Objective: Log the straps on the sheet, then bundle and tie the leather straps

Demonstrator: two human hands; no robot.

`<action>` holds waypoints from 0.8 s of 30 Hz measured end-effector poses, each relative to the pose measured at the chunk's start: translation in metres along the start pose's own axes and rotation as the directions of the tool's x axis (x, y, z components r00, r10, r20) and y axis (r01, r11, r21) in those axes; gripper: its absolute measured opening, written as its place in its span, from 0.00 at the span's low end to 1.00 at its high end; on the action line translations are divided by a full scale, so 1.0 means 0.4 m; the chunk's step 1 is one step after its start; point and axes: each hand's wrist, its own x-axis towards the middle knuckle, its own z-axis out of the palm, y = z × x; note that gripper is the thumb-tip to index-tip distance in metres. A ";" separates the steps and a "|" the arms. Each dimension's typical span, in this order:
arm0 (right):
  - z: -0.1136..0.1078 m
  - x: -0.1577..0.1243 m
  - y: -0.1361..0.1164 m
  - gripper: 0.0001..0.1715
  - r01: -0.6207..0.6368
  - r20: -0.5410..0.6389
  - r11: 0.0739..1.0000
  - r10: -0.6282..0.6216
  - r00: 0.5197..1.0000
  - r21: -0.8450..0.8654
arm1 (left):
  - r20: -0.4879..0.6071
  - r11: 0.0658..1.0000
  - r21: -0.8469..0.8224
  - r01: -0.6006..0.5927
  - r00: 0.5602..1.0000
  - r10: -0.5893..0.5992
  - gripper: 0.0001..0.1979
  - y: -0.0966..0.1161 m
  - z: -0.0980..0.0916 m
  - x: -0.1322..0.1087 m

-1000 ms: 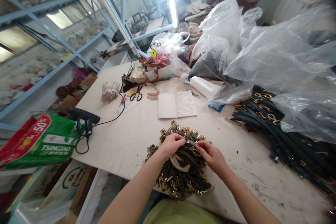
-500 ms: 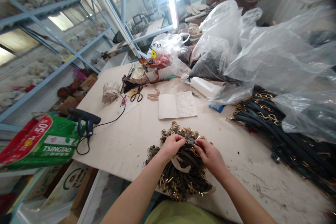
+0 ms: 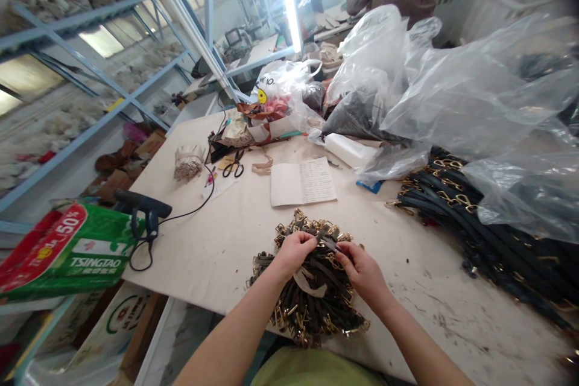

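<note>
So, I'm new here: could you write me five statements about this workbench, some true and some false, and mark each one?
1. The left hand and right hand pinch a thin strip over a bundle of straps. True.

2. The notebook is shut. False: the notebook lies open, beyond the bundle of straps.

3. The scissors lie to the left of the notebook. True.

4. The left hand has its grip on the handheld device. False: the handheld device is near the green and red bag, away from both hands.

5. Clear plastic covers part of the black straps on the right. True.
</note>
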 end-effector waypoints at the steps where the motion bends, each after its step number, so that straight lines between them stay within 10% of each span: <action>1: -0.003 0.001 -0.002 0.16 0.013 0.003 0.999 -0.013 1.000 -0.034 | 0.000 1.000 0.003 -0.002 1.000 0.002 0.09 0.000 0.001 0.000; 24: 0.006 0.005 -0.024 0.18 0.029 -0.070 0.977 -0.045 0.997 -0.211 | -0.005 1.000 -0.005 -0.029 1.000 0.029 0.09 -0.008 0.006 -0.002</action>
